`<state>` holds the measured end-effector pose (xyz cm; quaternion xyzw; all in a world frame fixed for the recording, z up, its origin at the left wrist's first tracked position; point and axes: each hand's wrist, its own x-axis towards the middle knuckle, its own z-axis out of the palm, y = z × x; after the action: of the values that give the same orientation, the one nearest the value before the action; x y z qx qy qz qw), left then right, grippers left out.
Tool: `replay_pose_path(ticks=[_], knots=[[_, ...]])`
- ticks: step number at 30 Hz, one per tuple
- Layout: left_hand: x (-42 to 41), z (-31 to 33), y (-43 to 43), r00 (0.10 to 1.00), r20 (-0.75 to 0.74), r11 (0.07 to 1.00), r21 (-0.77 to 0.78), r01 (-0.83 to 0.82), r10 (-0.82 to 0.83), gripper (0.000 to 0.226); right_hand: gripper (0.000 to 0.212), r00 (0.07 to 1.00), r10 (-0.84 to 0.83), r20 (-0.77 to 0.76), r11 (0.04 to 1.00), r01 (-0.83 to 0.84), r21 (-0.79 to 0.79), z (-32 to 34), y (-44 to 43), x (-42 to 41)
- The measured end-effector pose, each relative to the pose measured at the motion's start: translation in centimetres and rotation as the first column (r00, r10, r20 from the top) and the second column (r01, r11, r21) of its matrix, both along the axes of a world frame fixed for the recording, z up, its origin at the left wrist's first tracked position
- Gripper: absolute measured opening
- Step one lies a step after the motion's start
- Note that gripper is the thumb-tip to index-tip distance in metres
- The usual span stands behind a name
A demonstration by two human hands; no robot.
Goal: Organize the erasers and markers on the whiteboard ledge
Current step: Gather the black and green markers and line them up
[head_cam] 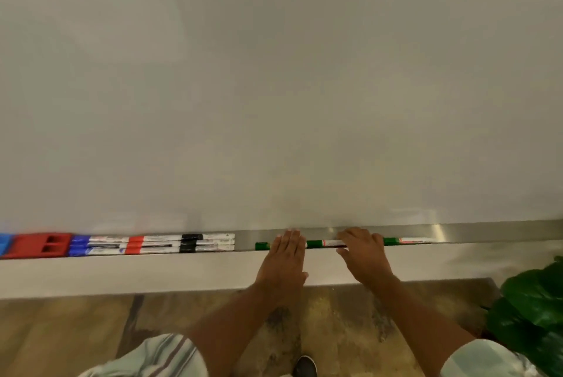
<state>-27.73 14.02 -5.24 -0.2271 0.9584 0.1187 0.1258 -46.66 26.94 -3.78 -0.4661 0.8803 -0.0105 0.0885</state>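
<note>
Risk lies with the green markers (315,243): a hasty sideways shove could roll one over the front lip of the ledge (487,232). The ledge holds a blue eraser (4,242), a red eraser (27,245), then blue markers (79,245), red markers (135,244) and black markers (190,242), packed close. The left hand (285,258) lies flat on the green row. The right hand (365,254) arches over it, and I cannot tell whether it grips.

Ledge (487,233): blue eraser (4,244) far left, red eraser (39,245) beside it. Then blue markers (88,245), red markers (146,243), black markers (207,242), in rows, end to end. Gap, then green markers (323,243) in single line, partly covered.
</note>
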Motion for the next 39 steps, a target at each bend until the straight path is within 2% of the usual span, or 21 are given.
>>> replay_pose_path(ticks=[10,13,17,23,27,29,30,32,34,35,37,39], knots=[[3.0,-1.5,-1.8,0.997,0.078,0.999,-0.039,-0.027,0.030,0.087,0.022,0.999,0.040,0.016,0.995,-0.041,0.095,-0.2,-1.1,-1.6],[4.5,-1.9,-2.7,0.996,0.081,0.997,-0.065,-0.039,0.044,0.086,0.014,0.997,0.058,0.044,0.994,-0.062,0.088,-0.1,-1.6,-1.8],[5.9,-2.3,-3.3,0.995,0.089,0.997,-0.061,-0.039,0.045,0.086,0.014,0.992,0.080,0.095,0.992,-0.088,0.085,-0.2,-2.2,-1.5],[6.9,-1.8,-3.4,0.996,0.073,0.999,-0.026,-0.041,0.042,0.084,0.009,0.980,0.036,0.197,0.999,-0.041,0.022,0.2,-2.9,-0.5],[6.9,-0.6,-3.2,0.997,-0.056,0.998,0.008,-0.055,0.055,0.081,0.006,0.957,-0.020,0.288,0.991,0.056,-0.118,0.9,-3.3,0.4],[6.9,0.0,-2.9,0.978,-0.180,0.991,0.094,-0.093,0.109,0.078,0.009,0.941,-0.035,0.336,0.981,0.097,-0.167,1.2,-3.6,1.2],[6.8,0.3,-2.7,0.948,-0.256,0.973,0.176,-0.147,0.190,0.075,0.011,0.932,-0.037,0.360,0.975,0.113,-0.192,1.3,-3.8,1.7],[6.2,1.3,-2.1,0.808,-0.373,0.857,0.428,-0.286,0.456,0.063,0.011,0.916,-0.051,0.398,0.957,0.159,-0.242,1.4,-3.9,2.9],[5.1,2.2,-2.1,0.580,-0.372,0.634,0.689,-0.351,0.725,0.039,0.005,0.906,-0.067,0.419,0.940,0.198,-0.277,1.4,-4.1,4.0],[4.4,2.6,-2.2,0.492,-0.309,0.510,0.785,-0.351,0.814,0.036,0.005,0.901,-0.070,0.427,0.931,0.213,-0.297,1.4,-4.2,4.5],[3.5,2.9,-2.6,0.427,-0.135,0.278,0.915,-0.294,0.894,0.034,0.005,0.886,-0.069,0.459,0.912,0.242,-0.331,1.5,-4.5,5.7],[2.9,2.7,-2.8,0.412,-0.018,0.103,0.977,-0.186,0.911,0.026,0.014,0.859,-0.055,0.509,0.889,0.274,-0.367,1.8,-4.8,6.9]])
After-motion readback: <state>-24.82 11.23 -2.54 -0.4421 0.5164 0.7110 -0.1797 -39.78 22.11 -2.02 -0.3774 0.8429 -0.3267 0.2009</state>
